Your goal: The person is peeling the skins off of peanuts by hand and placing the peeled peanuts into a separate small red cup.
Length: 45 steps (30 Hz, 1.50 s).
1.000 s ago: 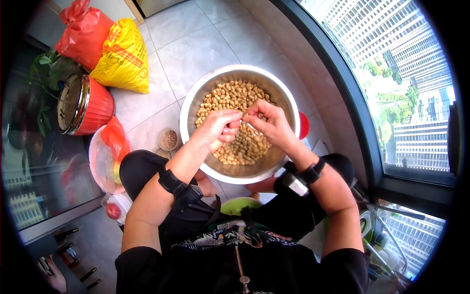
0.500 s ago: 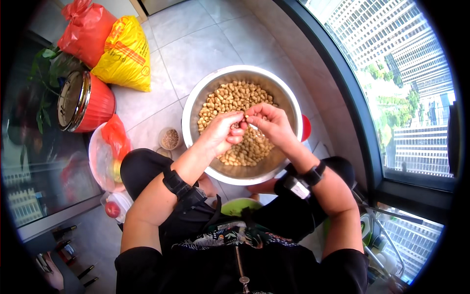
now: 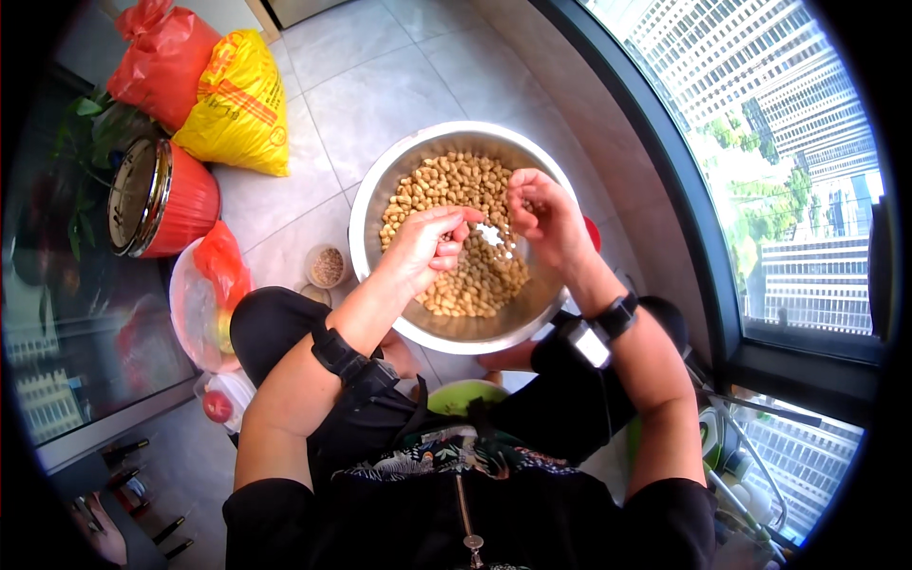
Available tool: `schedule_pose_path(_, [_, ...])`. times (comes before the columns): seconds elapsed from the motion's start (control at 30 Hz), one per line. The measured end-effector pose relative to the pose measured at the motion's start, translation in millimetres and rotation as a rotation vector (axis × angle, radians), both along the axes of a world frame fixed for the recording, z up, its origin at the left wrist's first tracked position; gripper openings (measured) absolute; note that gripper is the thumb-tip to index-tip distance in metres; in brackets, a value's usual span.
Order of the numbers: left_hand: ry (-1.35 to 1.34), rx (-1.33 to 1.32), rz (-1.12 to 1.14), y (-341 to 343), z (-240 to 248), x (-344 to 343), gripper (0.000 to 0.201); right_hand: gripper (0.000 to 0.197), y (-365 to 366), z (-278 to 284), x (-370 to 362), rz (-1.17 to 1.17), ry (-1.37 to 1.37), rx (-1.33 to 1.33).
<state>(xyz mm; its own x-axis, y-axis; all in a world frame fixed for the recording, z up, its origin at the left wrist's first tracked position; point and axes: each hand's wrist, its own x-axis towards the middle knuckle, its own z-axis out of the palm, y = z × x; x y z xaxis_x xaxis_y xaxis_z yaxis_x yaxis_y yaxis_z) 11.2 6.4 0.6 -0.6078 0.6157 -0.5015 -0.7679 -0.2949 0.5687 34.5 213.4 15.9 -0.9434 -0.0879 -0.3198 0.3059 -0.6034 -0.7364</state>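
A wide steel basin stands on the floor in front of me, with unshelled peanuts spread over its bottom. Above its middle, my left hand is closed, thumb and forefinger pointing right; whatever lies within its curled fingers is hidden. My right hand hovers over the basin's right side, a gap away from the left, its fingers bent inward. What it may hold is too small and shaded to name. Just left of the basin sits a small cup of shelled kernels.
At the left are a red pot, a yellow bag, a red bag and a pink basin with plastic bags. A green bowl lies between my legs. Windows line the right side.
Fingertips that met over the basin are now apart. My right hand has moved right and slightly away from me; my left has stayed nearly in place.
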Motion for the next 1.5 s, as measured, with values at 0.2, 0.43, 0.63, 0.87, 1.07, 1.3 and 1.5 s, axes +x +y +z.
schedule_pose_path(0.2, [0.023, -0.018, -0.027, -1.0, 0.8, 1.5, 0.022, 0.018, 3.7, -49.1, -1.8, 0.294, 0.277, 1.441])
schedule_pose_path(0.43, [0.063, -0.046, -0.038, 0.0, 2.9, 4.3, 0.019, 0.014, -1.2, -85.5, 9.8, 0.635, 0.460, 2.073])
schedule_pose_path(0.63, [0.059, -0.049, -0.037, -5.8, 2.2, 4.5, 0.018, 0.012, -8.2, -85.3, 8.1, 0.849, 0.488, 2.095])
schedule_pose_path(0.87, [0.032, -0.069, -0.004, -3.9, -2.6, 4.0, 0.017, 0.019, -3.9, -68.2, 0.5, 0.551, 0.301, 1.760])
schedule_pose_path(1.07, [0.031, -0.110, 0.028, -0.6, -6.5, 5.3, 0.012, 0.014, -15.6, -8.7, 2.1, 0.224, 0.236, 0.988])
schedule_pose_path(1.3, [0.050, -0.072, 0.067, 2.4, -4.5, 3.6, 0.015, 0.015, -22.4, -6.2, 5.9, 0.190, 0.367, 1.044])
schedule_pose_path(1.5, [0.044, -0.141, 0.074, 3.0, -1.0, 2.5, 0.014, 0.014, -30.8, -0.3, 11.4, -0.006, 0.686, 1.316])
